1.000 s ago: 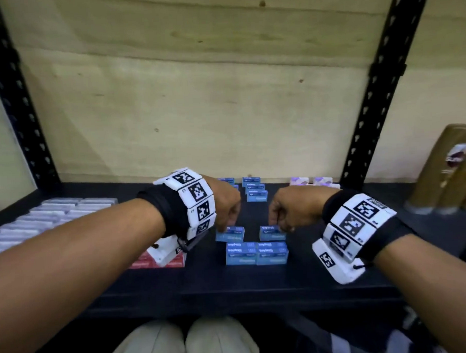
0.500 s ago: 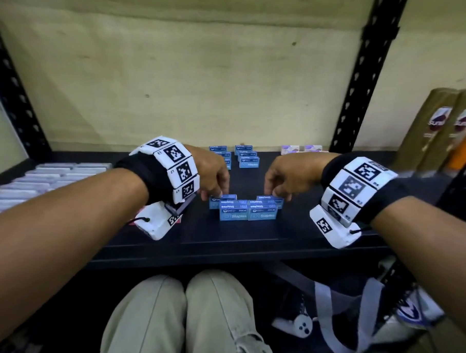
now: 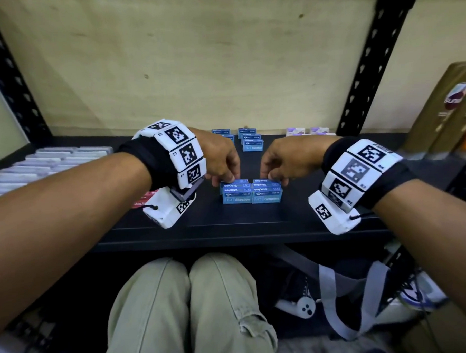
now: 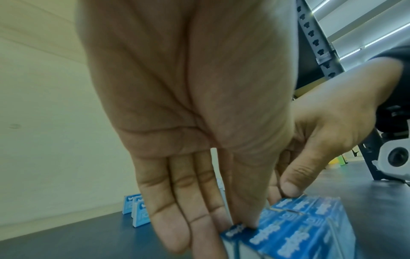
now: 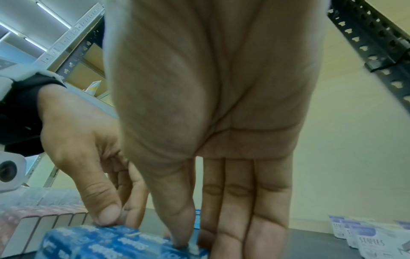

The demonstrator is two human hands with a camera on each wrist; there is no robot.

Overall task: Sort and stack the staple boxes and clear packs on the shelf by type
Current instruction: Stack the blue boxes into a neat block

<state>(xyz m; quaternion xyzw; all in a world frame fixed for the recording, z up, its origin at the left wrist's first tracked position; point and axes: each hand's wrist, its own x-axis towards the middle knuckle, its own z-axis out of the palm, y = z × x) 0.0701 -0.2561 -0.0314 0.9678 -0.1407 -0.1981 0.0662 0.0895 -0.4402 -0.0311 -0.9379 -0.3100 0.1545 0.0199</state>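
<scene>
Several blue staple boxes (image 3: 251,195) (image 4: 299,233) (image 5: 111,245) sit packed together near the front middle of the black shelf (image 3: 228,226). My left hand (image 3: 224,176) (image 4: 224,233) pinches the back left box (image 3: 233,182), thumb on its near top edge, fingers down behind it. In the same way my right hand (image 3: 273,174) (image 5: 199,236) pinches the back right box (image 3: 265,180). More blue boxes (image 3: 251,142) (image 4: 137,215) stand at the back. Clear packs (image 3: 39,166) lie in rows at the left.
White-and-purple staple boxes (image 3: 308,131) (image 5: 366,238) stand at the back right. A red staple box (image 3: 144,200) lies under my left wrist. Brown cartons (image 3: 450,108) stand beyond the black right upright (image 3: 368,63). A plywood wall backs the shelf.
Both hands have drawn the two back blue boxes toward me, tight against the front pair. The head camera has tilted down.
</scene>
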